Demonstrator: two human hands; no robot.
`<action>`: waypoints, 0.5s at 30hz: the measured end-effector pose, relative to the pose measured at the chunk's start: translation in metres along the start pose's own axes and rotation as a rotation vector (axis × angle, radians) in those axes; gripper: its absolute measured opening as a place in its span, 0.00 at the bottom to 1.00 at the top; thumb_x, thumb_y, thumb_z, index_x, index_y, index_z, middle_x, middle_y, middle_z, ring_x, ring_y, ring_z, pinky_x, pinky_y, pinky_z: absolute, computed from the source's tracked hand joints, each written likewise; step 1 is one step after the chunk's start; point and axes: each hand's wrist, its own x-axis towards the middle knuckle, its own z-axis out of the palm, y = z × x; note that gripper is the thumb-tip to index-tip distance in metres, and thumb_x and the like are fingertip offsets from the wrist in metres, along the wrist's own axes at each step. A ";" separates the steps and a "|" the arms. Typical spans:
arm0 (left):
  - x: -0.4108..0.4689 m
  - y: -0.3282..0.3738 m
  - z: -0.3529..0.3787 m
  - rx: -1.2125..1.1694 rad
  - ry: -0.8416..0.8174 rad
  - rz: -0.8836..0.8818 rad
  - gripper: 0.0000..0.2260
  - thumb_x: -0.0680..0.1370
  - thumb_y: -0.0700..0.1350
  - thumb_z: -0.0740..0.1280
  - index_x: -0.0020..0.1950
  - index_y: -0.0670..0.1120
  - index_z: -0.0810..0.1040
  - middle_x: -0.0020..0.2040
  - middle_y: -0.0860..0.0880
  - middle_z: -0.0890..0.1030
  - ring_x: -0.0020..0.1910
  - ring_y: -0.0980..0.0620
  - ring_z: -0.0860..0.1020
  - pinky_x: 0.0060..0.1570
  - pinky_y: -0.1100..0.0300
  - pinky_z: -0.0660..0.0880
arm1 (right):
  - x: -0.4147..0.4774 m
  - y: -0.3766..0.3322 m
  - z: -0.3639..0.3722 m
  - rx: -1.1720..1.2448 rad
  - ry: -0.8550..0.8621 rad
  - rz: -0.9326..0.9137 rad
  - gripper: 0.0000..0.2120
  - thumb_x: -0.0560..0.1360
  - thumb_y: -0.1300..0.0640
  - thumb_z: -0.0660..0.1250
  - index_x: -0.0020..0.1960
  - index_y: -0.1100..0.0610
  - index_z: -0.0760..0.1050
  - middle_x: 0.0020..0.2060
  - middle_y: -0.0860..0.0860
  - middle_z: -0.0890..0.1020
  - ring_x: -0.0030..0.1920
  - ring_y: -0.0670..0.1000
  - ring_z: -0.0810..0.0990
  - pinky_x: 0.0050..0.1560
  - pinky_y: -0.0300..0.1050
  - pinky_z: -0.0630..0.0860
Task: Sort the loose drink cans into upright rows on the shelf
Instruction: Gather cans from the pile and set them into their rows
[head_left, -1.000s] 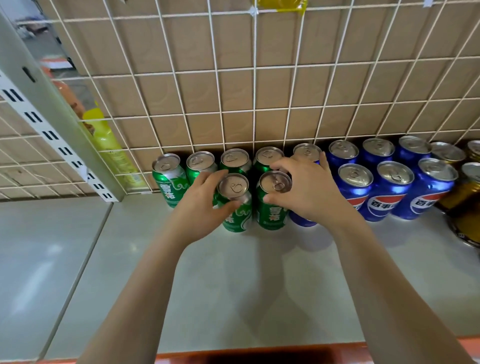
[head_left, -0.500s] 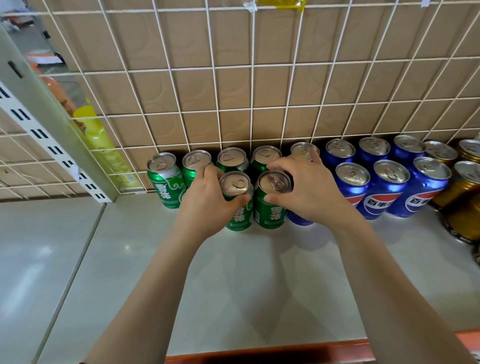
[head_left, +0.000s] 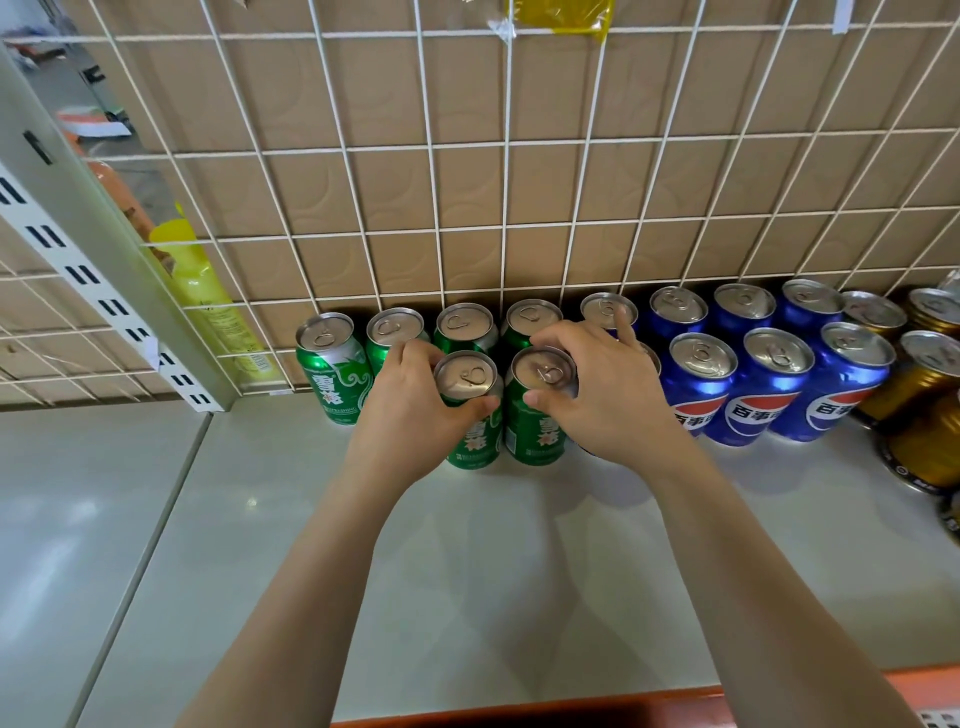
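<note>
Two green cans stand upright side by side in front of a back row of several green cans (head_left: 332, 364). My left hand (head_left: 410, 410) grips the left front green can (head_left: 470, 400) around its top. My right hand (head_left: 602, 395) grips the right front green can (head_left: 537, 410), thumb on its side and fingers over its rim. To the right, blue cans (head_left: 748, 384) stand upright in two rows against the wire grid. My right hand hides part of one blue can.
Gold cans (head_left: 930, 395) crowd the far right of the white shelf (head_left: 519, 571). A white wire grid (head_left: 509, 182) backs the shelf, with cardboard behind it. A slotted upright post (head_left: 93, 280) stands at the left; a yellow packet (head_left: 208, 296) sits behind the grid. An orange strip edges the shelf front.
Both hands and the two front green cans have stayed almost in place. The camera view has shifted slightly; the grips look the same.
</note>
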 end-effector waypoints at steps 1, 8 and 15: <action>0.001 0.000 0.000 -0.002 -0.008 -0.001 0.27 0.69 0.55 0.73 0.60 0.44 0.70 0.55 0.49 0.71 0.48 0.55 0.67 0.45 0.62 0.65 | 0.000 0.000 0.000 -0.006 0.006 0.009 0.22 0.70 0.47 0.71 0.61 0.51 0.71 0.56 0.47 0.78 0.59 0.49 0.74 0.73 0.49 0.44; -0.001 -0.004 -0.001 -0.055 -0.063 0.001 0.28 0.69 0.55 0.73 0.63 0.45 0.69 0.60 0.47 0.71 0.52 0.54 0.68 0.48 0.62 0.65 | -0.004 -0.003 0.002 -0.090 -0.015 0.021 0.24 0.70 0.46 0.70 0.63 0.51 0.70 0.58 0.49 0.78 0.62 0.51 0.73 0.73 0.54 0.37; -0.015 -0.020 -0.008 -0.059 -0.150 -0.011 0.38 0.71 0.57 0.71 0.75 0.46 0.58 0.71 0.45 0.65 0.68 0.46 0.66 0.64 0.55 0.65 | -0.029 -0.024 0.007 -0.135 0.130 -0.012 0.26 0.69 0.48 0.72 0.64 0.55 0.72 0.65 0.54 0.72 0.67 0.59 0.68 0.72 0.55 0.40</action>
